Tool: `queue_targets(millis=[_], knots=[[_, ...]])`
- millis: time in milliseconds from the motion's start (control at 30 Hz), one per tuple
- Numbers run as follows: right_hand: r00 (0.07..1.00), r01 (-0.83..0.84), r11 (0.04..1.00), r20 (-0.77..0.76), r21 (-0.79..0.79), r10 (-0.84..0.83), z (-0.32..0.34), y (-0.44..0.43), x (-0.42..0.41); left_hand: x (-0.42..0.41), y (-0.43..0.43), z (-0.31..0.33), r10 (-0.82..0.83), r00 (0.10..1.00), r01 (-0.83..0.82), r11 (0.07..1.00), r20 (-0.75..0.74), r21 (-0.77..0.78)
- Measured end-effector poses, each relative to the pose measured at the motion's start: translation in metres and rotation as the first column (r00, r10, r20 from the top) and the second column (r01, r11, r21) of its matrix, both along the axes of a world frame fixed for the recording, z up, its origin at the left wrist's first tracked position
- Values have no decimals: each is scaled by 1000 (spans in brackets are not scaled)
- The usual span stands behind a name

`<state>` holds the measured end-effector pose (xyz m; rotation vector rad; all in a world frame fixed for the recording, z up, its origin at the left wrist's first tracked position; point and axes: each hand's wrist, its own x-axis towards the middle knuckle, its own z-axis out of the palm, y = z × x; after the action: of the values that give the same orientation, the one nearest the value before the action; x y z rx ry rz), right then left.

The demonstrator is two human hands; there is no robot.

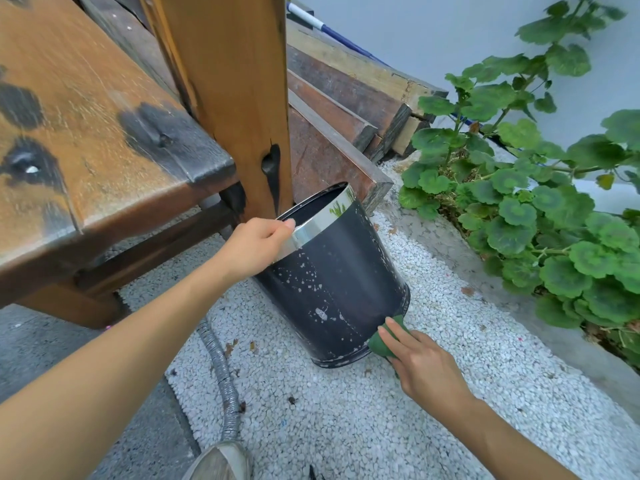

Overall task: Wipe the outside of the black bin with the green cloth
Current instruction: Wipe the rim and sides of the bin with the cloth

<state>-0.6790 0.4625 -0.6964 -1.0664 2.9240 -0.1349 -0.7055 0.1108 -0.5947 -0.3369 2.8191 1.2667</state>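
The black bin (341, 282) stands tilted on white gravel, its shiny metal rim up and its dark wall speckled with pale spots. My left hand (254, 249) grips the rim on the near-left side, fingers curled over the edge. My right hand (420, 367) holds the bunched green cloth (386, 336) and presses it against the bin's lower right side, near the base. Part of the cloth is hidden under my fingers.
A worn wooden table (90, 133) and its thick post (235, 98) stand just left of and behind the bin. Stacked planks (343, 109) lie behind. A leafy plant (540, 202) fills the right. A grey hose (221, 375) runs along the gravel; a shoe (221, 462) is below.
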Motion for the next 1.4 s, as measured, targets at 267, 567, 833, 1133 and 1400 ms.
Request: queue_targets(millis=[267,567,833,1133,1400], knots=[[982,62,998,181,-4,-61,-8,10,2,43,-4,-19,-172,980,180,981,-98,75],[986,126,912,147,-389,-73,34,-12,-5,33,7,-9,-202,974,212,973,-102,93],[974,80,718,-99,-692,-204,96,-49,-49,-35,69,37,-356,932,347,931,-70,-111],[952,118,662,-106,-740,-288,96,-46,-76,-60,93,57,-414,910,414,900,30,-140],[983,115,822,-55,-558,-175,40,-7,-32,-55,98,58,-419,907,419,881,47,-221]])
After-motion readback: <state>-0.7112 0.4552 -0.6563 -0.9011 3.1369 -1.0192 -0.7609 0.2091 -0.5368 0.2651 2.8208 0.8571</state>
